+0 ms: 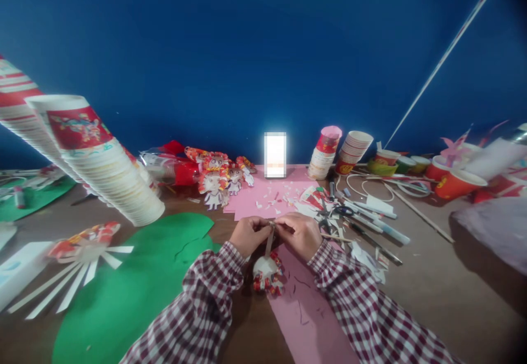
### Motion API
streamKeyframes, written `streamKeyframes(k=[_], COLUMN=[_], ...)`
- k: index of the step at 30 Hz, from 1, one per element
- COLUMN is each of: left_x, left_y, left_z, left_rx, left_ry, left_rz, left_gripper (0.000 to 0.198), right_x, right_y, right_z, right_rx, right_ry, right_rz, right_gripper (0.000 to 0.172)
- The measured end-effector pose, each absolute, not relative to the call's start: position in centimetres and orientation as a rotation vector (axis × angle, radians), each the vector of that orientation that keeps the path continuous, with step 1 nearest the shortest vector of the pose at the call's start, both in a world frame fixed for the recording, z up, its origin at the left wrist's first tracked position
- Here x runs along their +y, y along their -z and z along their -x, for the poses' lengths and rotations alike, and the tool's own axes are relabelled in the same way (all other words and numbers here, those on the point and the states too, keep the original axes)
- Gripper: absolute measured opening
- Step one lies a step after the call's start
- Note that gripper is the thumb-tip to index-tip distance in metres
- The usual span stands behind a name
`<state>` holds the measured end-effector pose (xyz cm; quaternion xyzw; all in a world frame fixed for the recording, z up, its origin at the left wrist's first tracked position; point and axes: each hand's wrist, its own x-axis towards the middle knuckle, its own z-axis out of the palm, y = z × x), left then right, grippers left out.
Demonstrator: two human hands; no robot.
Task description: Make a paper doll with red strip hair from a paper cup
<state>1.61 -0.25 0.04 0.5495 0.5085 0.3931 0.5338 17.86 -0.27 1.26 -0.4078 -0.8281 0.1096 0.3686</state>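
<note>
The left hand point(249, 236) and right hand point(299, 235) meet at the fingertips, pinched together on the upper end of a narrow paper strip point(269, 243); the fingers hide the exact grip. The strip runs down to a red-fringed paper piece point(267, 273), which hangs just below the hands, on the near side.

Under and to the right of it, pink paper point(308, 312) with dark marks lies on the worktop point(411, 314). Just beyond the hands, paper scraps point(269, 198) litter another pink sheet. Close past the right hand, scissors point(343, 211), pens point(389, 231) and cut paper crowd the space; farther off stand two cup stacks point(323, 155), both tilted in view.

Beyond the left hand, lion-like paper figures point(214, 180) cluster. Left of that hand spreads green paper point(123, 292), partly behind the left sleeve point(206, 298); a cut cup with white strips point(93, 248) lies past it, and a tall leaning stack of cups point(107, 161) blocks part of the view behind. Well right of the right hand are an orange cup point(459, 184) and a pale plastic bag point(494, 227).
</note>
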Motion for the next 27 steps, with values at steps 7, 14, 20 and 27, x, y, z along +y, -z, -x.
streamKeyframes(k=[7, 14, 20, 27], left_x=[-0.21, -0.18, -0.24, -0.35], left_y=[0.01, 0.16, 0.25, -0.01], left_z=[-1.64, -1.54, -1.62, -1.64], left_rx=[1.177, 1.169, 1.203, 1.229], left_ry=[-0.938, -0.932, -0.914, -0.919], left_rz=[-1.288, -1.266, -1.24, -1.289], left_gripper=[0.025, 0.025, 0.024, 0.019], right_x=[-0.29, -0.32, -0.4, -0.36], right_y=[-1.16, -1.24, -1.32, -1.36], right_z=[-17.88, -17.85, -17.83, -17.77], right_rx=[-2.123, -2.131, -2.159, -2.154], right_ry=[-0.294, -0.3, -0.252, -0.253], right_rz=[1.062, 1.077, 1.076, 1.049], right_gripper=[0.012, 0.01, 0.01, 0.01])
